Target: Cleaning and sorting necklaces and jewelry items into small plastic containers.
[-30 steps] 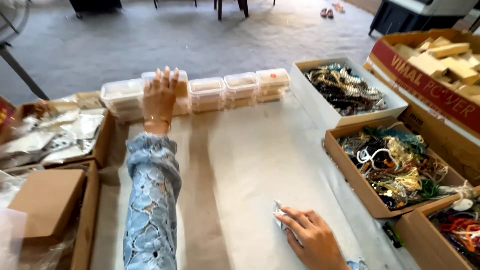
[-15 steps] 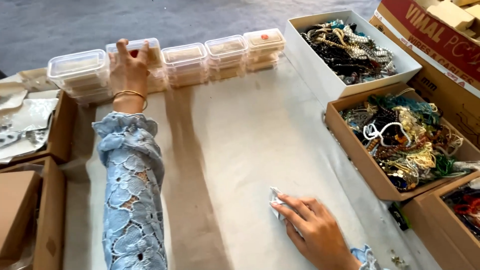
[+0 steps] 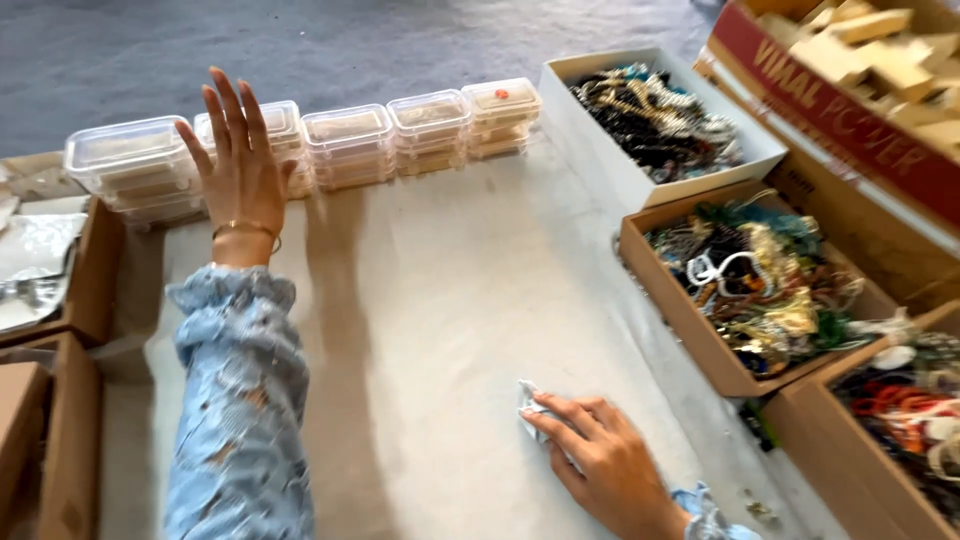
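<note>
My left hand (image 3: 240,170) is raised with fingers spread, just in front of a row of clear plastic lidded containers (image 3: 345,140) stacked along the far edge of a beige cloth (image 3: 430,300). It holds nothing. A gold bracelet circles the wrist above a light-blue lace sleeve (image 3: 240,400). My right hand (image 3: 600,460) lies flat on the cloth near the front, its fingers pressing a small white crumpled piece (image 3: 530,405).
Open cardboard boxes full of tangled beads and jewellery stand at the right (image 3: 660,115) (image 3: 760,280) (image 3: 900,420). A red carton (image 3: 840,110) with wooden blocks sits behind them. Brown boxes with clear packets (image 3: 50,280) line the left edge.
My left hand has lifted off the containers and drawn slightly back, fingers spread. The view has shifted closer and rightward. My right hand stays on the white piece.
</note>
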